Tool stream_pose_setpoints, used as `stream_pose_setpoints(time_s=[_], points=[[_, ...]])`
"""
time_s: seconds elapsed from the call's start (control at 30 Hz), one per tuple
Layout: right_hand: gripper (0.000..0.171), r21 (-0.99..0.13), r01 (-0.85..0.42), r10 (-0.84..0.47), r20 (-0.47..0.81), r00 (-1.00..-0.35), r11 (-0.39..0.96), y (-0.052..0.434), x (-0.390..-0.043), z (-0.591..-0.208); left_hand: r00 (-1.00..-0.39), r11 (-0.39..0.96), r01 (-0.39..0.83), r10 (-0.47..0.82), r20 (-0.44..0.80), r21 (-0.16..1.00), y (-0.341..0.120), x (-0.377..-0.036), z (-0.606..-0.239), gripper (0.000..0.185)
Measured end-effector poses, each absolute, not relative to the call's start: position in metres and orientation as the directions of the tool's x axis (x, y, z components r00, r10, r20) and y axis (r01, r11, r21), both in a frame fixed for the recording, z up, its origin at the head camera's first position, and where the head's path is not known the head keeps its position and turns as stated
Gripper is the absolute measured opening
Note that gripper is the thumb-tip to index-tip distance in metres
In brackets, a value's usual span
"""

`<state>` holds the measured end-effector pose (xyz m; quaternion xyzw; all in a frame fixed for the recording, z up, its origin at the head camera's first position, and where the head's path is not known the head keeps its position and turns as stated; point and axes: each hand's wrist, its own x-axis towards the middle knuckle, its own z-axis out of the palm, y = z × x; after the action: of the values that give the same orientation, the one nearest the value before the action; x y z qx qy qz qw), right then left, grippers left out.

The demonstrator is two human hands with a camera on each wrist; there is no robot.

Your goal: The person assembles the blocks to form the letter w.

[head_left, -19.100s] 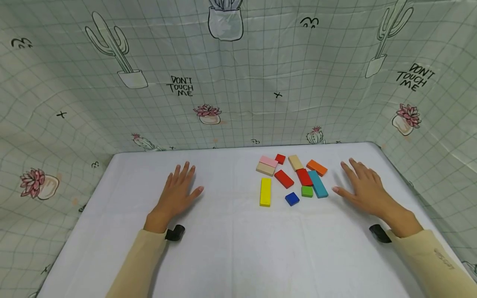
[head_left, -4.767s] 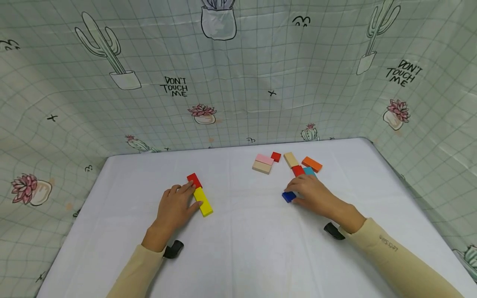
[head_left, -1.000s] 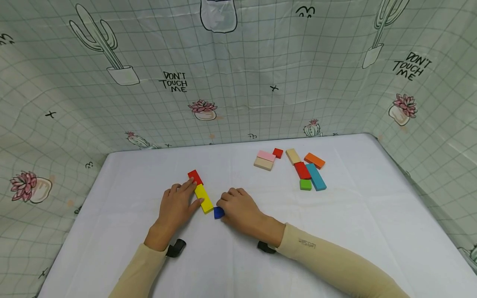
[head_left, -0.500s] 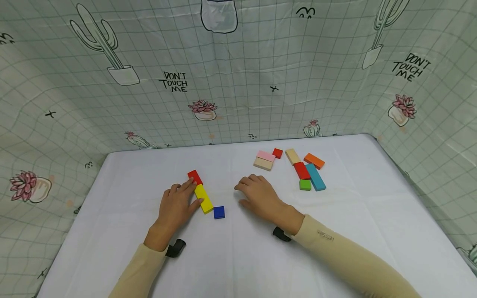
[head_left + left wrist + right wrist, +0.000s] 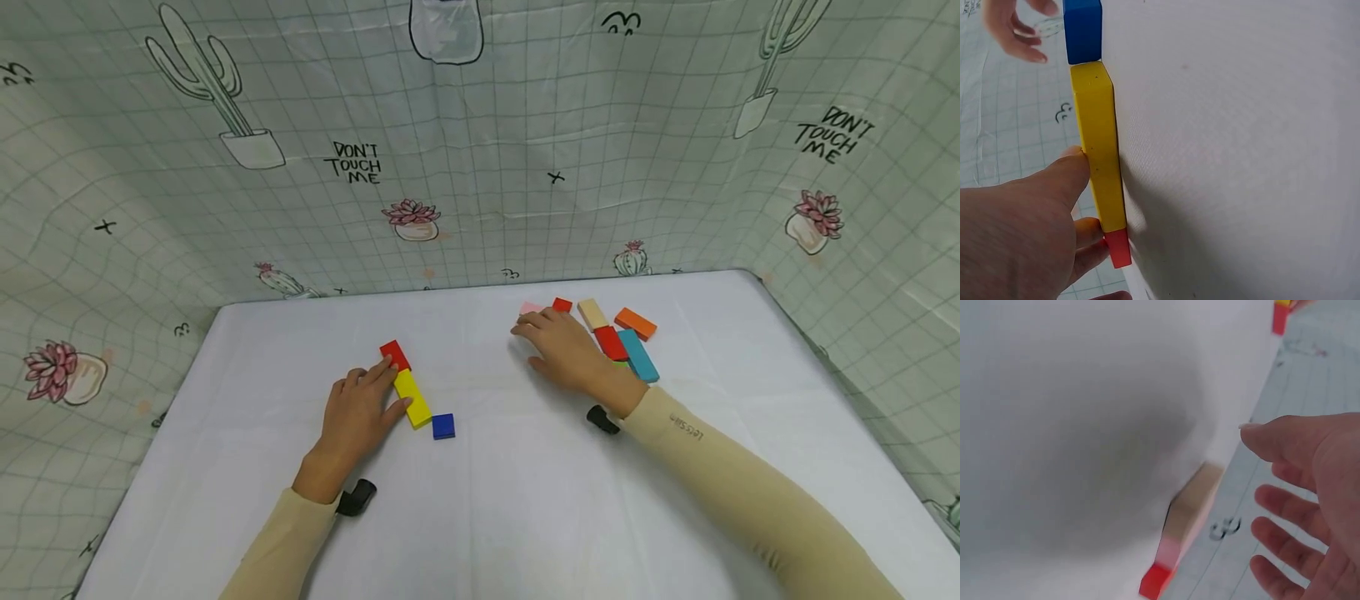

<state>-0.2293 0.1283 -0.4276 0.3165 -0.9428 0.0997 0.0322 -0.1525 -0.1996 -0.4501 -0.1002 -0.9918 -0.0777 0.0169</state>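
Observation:
My left hand (image 5: 378, 393) lies flat on the white table (image 5: 525, 500), its straight fingers touching a yellow block (image 5: 412, 398) and a red block (image 5: 394, 355) laid end to end. In the left wrist view the thumb (image 5: 1069, 172) presses the yellow block's (image 5: 1100, 156) side. A small blue block (image 5: 443, 426) sits at the yellow block's near end, untouched. My right hand (image 5: 536, 333) hovers with relaxed fingers over a tan block (image 5: 1194, 500) and a pink block (image 5: 528, 307), mostly hiding them. It holds nothing.
Right of my right hand lie a small red block (image 5: 562, 305), a tan block (image 5: 592, 314), an orange block (image 5: 635, 323), a red block (image 5: 611, 342) and a teal block (image 5: 638, 355). Printed cloth walls (image 5: 480, 167) enclose the table on three sides.
My right hand let go of the blue block by the yellow one and moved back right and away to the pink and tan blocks. The left hand stayed put.

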Motion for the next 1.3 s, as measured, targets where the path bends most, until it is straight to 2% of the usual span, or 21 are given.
stream_pose_setpoints(time_s=[0.23,0.5,0.73,1.3], points=[[0.053,-0.14,-0.677,-0.665,0.131,-0.736,0.722,0.145,-0.253,-0.429,-0.979,0.967,0.204,0.198,0.056,0.154,-0.199,-0.152,-0.449,0.065],[0.056,-0.085,-0.736,-0.733,0.074,-0.676,0.671,0.147,-0.265,-0.433,-0.981,0.968,0.193,0.188,0.048,0.158,-0.198,-0.152,-0.448,0.064],[0.044,-0.036,-0.769,-0.767,0.056,-0.639,0.638,0.147,-0.272,-0.434,-0.982,0.968,0.19,0.186,0.043,0.163,-0.199,-0.152,-0.448,0.064],[0.054,-0.012,-0.762,-0.762,-0.035,-0.646,0.647,0.145,-0.274,-0.423,-0.982,0.969,0.19,0.185,0.045,0.156,-0.199,-0.151,-0.448,0.064]])
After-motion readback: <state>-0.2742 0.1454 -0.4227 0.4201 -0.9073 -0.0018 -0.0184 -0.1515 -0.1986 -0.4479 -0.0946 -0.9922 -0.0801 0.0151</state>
